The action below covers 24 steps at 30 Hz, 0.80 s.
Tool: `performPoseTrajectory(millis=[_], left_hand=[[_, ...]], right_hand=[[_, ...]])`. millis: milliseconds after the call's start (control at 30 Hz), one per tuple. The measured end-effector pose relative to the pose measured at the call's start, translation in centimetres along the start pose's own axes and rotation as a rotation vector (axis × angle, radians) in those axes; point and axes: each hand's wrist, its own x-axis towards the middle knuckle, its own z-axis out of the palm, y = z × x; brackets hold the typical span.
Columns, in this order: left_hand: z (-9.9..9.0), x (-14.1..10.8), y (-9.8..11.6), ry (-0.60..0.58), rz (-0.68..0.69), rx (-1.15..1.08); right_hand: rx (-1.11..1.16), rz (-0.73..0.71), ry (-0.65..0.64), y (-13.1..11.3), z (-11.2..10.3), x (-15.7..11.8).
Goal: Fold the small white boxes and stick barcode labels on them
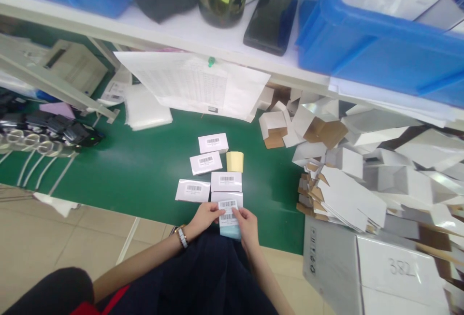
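At the table's near edge, a sheet of barcode labels (228,205) with a pale blue lower part is held between both hands. My left hand (206,216) pinches its left side with thumb and fingertips. On the right side, my right hand (248,226) grips the sheet, thumb on top. Just beyond lies a small white box (226,181) with a barcode label, and another white box (222,196) is partly covered by the sheet. More labelled boxes lie at the left (193,190) and farther back (212,142). A yellow pad (235,162) sits beside them.
Folded white cartons (344,199) crowd the right side, above a large box marked 382 (398,269). Black devices with coiled cords (54,131) line the left. A printed sheet (203,83) hangs from the shelf (203,37), which carries a blue bin (377,44) and a phone (271,21).
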Motion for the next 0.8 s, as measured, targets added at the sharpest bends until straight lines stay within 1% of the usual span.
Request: performPoseTrajectory(millis=[133,200,267,333,367,400,467,533,633,700,800], left_hand=[[0.1,-0.1,0.3,0.030,0.025,0.099],[-0.1,-0.4,0.7,0.094,0.056,0.155],[-0.4,-1.0,1.2,0.190,0.100,0.210],[-0.8,-1.6,1.5,0.268,0.214,0.321],[-0.9,-1.9,1.6,0.279,0.301,0.397],[-1.0,-2.2,1.7,0.266,0.401,0.479],[-0.9,-2.5,1.5,0.184,0.592,0.627],[-0.7,-2.6,1.3,0.069,0.694,0.714],[-0.1,-2.6,1.1,-0.045,0.728,0.800],[0.2,-2.5,1.1,-0.078,0.721,0.830],[0.4,-2.3,1.0,-0.091,0.715,0.844]], right_hand=[[0.030,-0.001,0.087,0.3,0.6,0.3],[0.019,-0.007,0.125,0.5,0.9,0.6],[-0.002,-0.017,0.156,0.7,1.2,0.8],[-0.030,-0.030,0.180,0.8,1.3,0.9],[-0.045,-0.037,0.188,0.9,1.4,0.9],[-0.060,-0.044,0.193,1.0,1.4,0.9],[-0.095,-0.064,0.199,1.1,1.4,1.0],[-0.138,-0.086,0.207,1.2,1.4,1.1],[-0.200,-0.116,0.222,1.3,1.3,1.2],[-0.234,-0.130,0.227,1.4,1.3,1.3],[-0.271,-0.143,0.231,1.5,1.3,1.3]])
